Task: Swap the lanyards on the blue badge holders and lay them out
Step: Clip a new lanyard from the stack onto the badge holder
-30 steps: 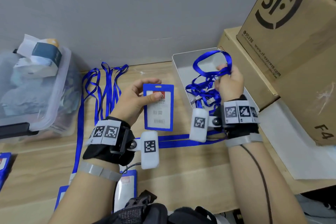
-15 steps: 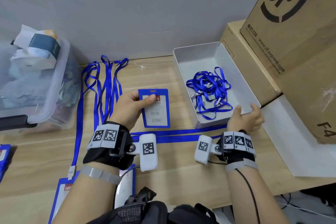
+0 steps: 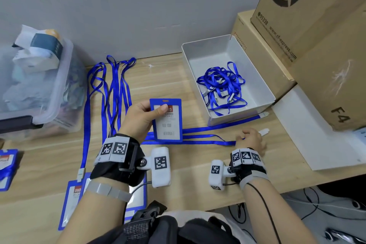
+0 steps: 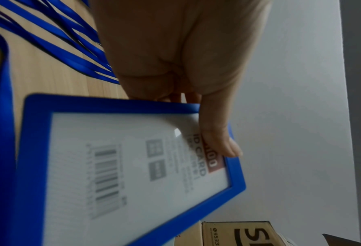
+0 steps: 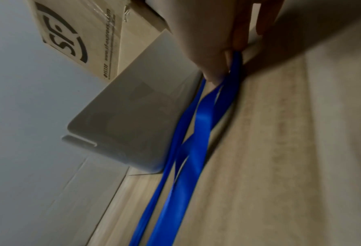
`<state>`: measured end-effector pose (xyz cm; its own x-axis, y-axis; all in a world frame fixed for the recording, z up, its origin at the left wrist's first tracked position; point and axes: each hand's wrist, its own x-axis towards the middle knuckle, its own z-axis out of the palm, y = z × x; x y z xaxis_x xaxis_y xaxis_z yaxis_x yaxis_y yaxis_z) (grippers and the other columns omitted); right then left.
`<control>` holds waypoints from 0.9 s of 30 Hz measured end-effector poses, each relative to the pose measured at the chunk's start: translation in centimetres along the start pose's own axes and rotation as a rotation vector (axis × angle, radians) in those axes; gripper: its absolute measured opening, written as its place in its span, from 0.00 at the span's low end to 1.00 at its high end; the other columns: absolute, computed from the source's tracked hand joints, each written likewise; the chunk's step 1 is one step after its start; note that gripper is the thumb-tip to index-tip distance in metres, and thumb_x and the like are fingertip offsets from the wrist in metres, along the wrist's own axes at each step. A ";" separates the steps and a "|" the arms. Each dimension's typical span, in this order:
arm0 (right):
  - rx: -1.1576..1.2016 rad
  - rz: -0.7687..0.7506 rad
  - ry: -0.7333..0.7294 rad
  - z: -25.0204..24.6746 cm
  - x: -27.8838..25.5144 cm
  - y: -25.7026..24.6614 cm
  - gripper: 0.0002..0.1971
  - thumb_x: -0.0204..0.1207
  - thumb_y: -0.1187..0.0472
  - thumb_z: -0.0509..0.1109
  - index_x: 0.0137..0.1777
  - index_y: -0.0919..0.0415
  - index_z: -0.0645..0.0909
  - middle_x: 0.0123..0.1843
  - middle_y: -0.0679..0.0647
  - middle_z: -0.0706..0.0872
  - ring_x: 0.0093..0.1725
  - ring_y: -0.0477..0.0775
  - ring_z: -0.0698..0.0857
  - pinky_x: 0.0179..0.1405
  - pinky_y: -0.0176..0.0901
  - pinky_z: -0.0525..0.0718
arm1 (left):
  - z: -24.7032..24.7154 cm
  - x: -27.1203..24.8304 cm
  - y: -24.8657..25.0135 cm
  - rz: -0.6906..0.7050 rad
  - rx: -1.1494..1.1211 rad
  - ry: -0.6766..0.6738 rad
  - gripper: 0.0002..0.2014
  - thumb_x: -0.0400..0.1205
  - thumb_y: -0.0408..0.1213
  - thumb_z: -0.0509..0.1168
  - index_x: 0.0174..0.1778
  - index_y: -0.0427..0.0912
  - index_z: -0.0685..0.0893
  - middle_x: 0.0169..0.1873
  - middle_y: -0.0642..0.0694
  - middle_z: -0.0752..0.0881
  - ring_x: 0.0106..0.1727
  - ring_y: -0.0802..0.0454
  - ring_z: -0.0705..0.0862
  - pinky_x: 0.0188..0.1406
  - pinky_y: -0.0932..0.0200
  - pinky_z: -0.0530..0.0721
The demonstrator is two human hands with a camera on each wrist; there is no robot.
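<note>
My left hand [image 3: 152, 112] holds a blue badge holder [image 3: 167, 123] upright above the table, thumb on its clear front over the ID card. In the left wrist view the thumb [image 4: 217, 141] presses the badge holder [image 4: 122, 166] near its top. No lanyard hangs from it. My right hand [image 3: 244, 139] rests low on the table and pinches a blue lanyard [image 3: 188, 136] that lies stretched leftward under the holder. A white clip [image 3: 264, 130] pokes out past the fingers. The right wrist view shows the right hand [image 5: 221, 55] gripping the lanyard [image 5: 192, 141] beside the tray.
A white tray [image 3: 206, 44] holds a tangle of blue lanyards [image 3: 221, 85]. Several lanyards [image 3: 114, 89] lie laid out at left, running to badge holders [image 3: 73, 200] by the front edge. A clear plastic bin [image 3: 49, 95] stands far left, cardboard boxes [image 3: 316, 45] at right.
My right hand dropped a bundle of lanyards into the tray, came down past its near corner and now pinches the lanyard on the table. The left hand lowered the holder slightly.
</note>
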<state>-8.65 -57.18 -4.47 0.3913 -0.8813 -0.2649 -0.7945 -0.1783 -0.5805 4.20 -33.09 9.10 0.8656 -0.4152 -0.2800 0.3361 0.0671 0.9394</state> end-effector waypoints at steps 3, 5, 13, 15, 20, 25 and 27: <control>0.079 -0.075 0.021 -0.3 -0.7 0.7 0.16 0.68 0.75 0.62 0.51 0.61 0.80 0.58 0.63 0.80 0.57 0.66 0.78 0.61 0.53 0.76 | -0.1 -0.6 -0.2 -0.003 0.010 0.009 0.06 0.69 0.33 0.68 0.40 0.37 0.84 0.31 0.51 0.90 0.37 0.56 0.89 0.35 0.63 0.86; 0.133 -0.088 0.066 -0.9 -0.9 0.5 0.19 0.66 0.80 0.60 0.54 0.65 0.80 0.60 0.66 0.76 0.57 0.66 0.77 0.56 0.45 0.73 | -0.2 -0.8 -0.3 -0.008 0.015 0.017 0.05 0.70 0.32 0.68 0.40 0.38 0.84 0.32 0.50 0.90 0.37 0.56 0.89 0.35 0.63 0.86; 0.351 0.176 -0.011 -1.8 -2.3 -1.1 0.24 0.74 0.73 0.62 0.70 0.59 0.68 0.57 0.59 0.81 0.49 0.61 0.80 0.47 0.43 0.75 | -0.5 -1.8 -0.5 -0.015 -0.001 0.001 0.02 0.73 0.29 0.66 0.39 0.37 0.83 0.31 0.50 0.90 0.36 0.56 0.89 0.35 0.63 0.87; 0.386 0.213 -0.048 -2.0 -2.9 -1.5 0.21 0.75 0.70 0.64 0.69 0.61 0.72 0.63 0.61 0.82 0.55 0.63 0.81 0.50 0.42 0.75 | -0.7 -1.9 -0.6 -0.004 -0.009 0.010 0.03 0.72 0.30 0.67 0.40 0.36 0.83 0.31 0.50 0.90 0.36 0.56 0.88 0.36 0.62 0.87; 0.564 0.471 -0.303 -3.8 -2.4 -5.5 0.18 0.81 0.70 0.55 0.70 0.66 0.73 0.76 0.59 0.71 0.73 0.58 0.72 0.63 0.35 0.71 | -1.3 -2.1 -0.8 0.016 -0.002 0.071 0.02 0.77 0.32 0.65 0.41 0.41 0.82 0.32 0.52 0.90 0.36 0.57 0.88 0.36 0.60 0.88; 0.989 0.244 -0.513 -4.9 -6.8 -8.3 0.15 0.70 0.82 0.48 0.32 0.68 0.72 0.22 0.63 0.81 0.22 0.56 0.81 0.28 0.43 0.85 | -1.6 -2.5 -0.9 0.037 0.023 0.141 0.04 0.78 0.36 0.66 0.45 0.50 0.81 0.34 0.50 0.88 0.34 0.56 0.87 0.32 0.58 0.86; 1.062 0.090 -0.642 -5.4 -8.8 -9.7 0.11 0.63 0.80 0.51 0.31 0.66 0.70 0.23 0.58 0.74 0.17 0.51 0.73 0.20 0.37 0.78 | -1.8 -2.6 -0.9 0.064 0.053 0.155 0.10 0.79 0.35 0.67 0.50 0.57 0.80 0.34 0.48 0.86 0.33 0.56 0.86 0.28 0.61 0.83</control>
<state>-6.96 -50.06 7.66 0.7488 -0.4458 -0.4905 -0.1789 0.5767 -0.7971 2.27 -30.47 8.62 0.9329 -0.2665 -0.2423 0.2616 0.0391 0.9644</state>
